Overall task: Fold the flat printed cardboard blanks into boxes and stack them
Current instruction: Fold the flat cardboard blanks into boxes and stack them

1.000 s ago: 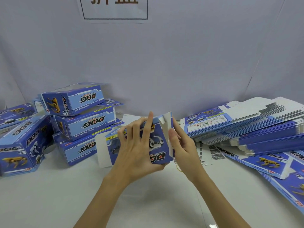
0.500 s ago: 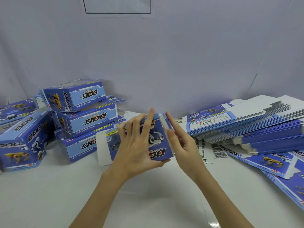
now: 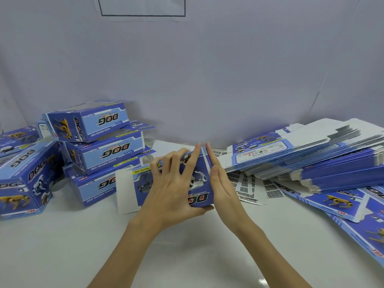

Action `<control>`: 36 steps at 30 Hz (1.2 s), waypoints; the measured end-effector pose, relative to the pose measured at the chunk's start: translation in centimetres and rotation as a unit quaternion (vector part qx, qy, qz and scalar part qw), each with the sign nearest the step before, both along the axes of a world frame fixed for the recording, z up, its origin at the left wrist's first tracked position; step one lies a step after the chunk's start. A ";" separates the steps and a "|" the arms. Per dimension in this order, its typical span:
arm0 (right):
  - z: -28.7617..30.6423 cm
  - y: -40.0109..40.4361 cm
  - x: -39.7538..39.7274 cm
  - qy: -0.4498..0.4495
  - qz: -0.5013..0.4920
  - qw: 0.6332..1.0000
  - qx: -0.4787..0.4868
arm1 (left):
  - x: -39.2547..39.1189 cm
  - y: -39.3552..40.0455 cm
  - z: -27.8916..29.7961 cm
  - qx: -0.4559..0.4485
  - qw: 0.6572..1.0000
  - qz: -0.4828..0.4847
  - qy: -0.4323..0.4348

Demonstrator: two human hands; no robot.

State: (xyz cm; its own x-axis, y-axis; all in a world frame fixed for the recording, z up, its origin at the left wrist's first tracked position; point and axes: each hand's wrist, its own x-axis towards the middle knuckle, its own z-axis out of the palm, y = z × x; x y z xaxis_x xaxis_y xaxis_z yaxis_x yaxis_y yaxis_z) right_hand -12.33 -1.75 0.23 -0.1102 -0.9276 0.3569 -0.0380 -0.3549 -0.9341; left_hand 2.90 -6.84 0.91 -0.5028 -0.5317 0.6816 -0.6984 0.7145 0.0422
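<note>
A half-made blue box (image 3: 199, 183) with a toy dog picture is held up over the middle of the white tabletop (image 3: 62, 246). The left hand (image 3: 172, 192) holds it, with the fingers (image 3: 194, 161) curled over the top and the thumb under the bottom edge. The right hand (image 3: 222, 183) is flat, with straight fingers pressed against the right end of the box. A white flap (image 3: 124, 192) sticks out from the left end of the box.

Near the back left of the tabletop sits a pile of folded boxes (image 3: 99, 146), three high. One more folded box (image 3: 27, 179) sits by the left edge. On the right side lies a big stack of flat blanks (image 3: 311, 156), leaning toward the back right corner. More flat blanks (image 3: 342, 202) are spread out along the right edge.
</note>
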 end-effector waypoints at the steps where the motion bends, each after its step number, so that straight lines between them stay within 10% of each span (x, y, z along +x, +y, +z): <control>1: -0.1 0.0 -0.2 0.009 0.009 1.000 -0.002 | 0.0 0.0 0.0 0.002 1.000 0.001 -0.004; 8: -0.1 -0.2 -1.1 0.115 0.020 0.993 -0.030 | 0.2 0.0 0.0 0.026 0.999 0.001 -0.019; 14: 0.9 0.3 -1.4 -0.026 0.072 0.997 0.002 | 0.7 -0.6 0.6 0.038 0.998 0.004 0.043; 36: 0.1 -0.3 -0.8 -0.042 0.007 0.999 -0.021 | 1.0 -0.7 0.8 0.088 0.989 -0.056 0.108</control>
State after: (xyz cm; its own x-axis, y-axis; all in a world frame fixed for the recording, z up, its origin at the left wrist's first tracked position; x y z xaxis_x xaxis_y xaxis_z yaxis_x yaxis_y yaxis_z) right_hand -13.11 -2.05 0.38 -0.1286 -0.9135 0.3860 0.0450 -0.3942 -0.9179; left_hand 3.88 -7.58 1.68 -0.4185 -0.6006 0.6813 -0.5768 0.7552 0.3115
